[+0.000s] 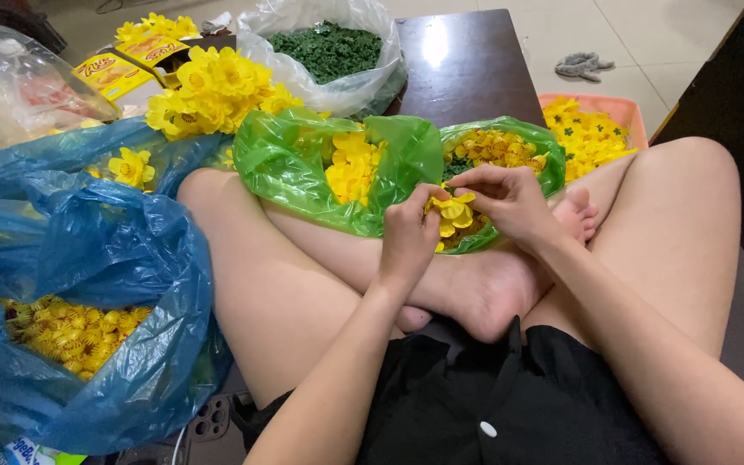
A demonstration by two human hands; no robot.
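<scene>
One yellow layered-petal flower [455, 212] pinched between both hands, left [408, 237], right [506, 200].

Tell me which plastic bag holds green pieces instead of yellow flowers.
The clear bag at the top, on the dark table; the green bags and blue bag hold yellow flowers.

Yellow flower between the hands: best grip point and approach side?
Grip the yellow flower at its petal rim, coming from above on each side, as the left hand and right hand do. Its open face points up and the petals look thin, so probably pinch lightly.
</scene>
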